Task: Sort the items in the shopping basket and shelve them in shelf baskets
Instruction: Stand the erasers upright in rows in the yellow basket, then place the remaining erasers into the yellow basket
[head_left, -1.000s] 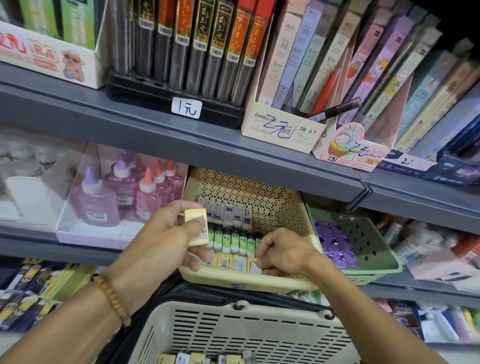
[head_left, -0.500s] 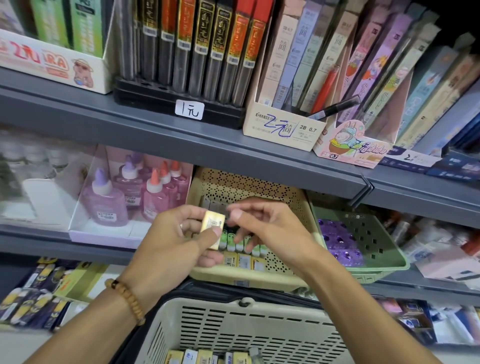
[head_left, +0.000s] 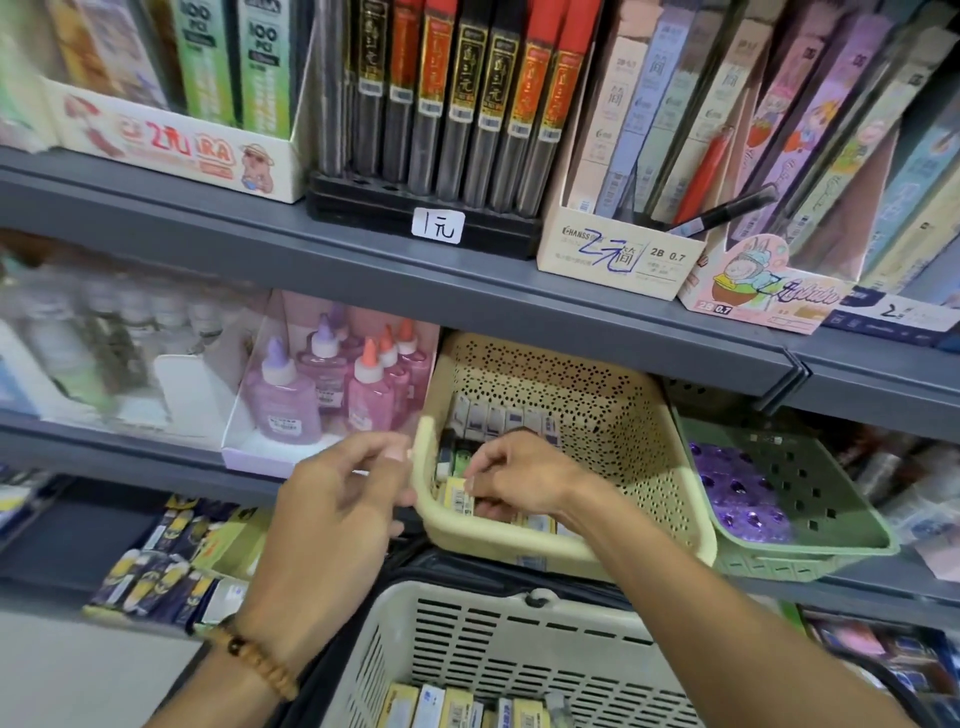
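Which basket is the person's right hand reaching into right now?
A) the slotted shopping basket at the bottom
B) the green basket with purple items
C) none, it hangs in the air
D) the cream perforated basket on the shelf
D: the right hand sits inside the cream perforated basket, its fingers pinching a small yellow box among the rows there.

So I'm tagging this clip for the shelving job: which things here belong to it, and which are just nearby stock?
Part of the job:
- right hand pinching a yellow box
- beige shelf basket
- shopping basket with more boxes
- left hand, holding nothing

Just nearby:
- glue bottles
- green basket
- lead tubes
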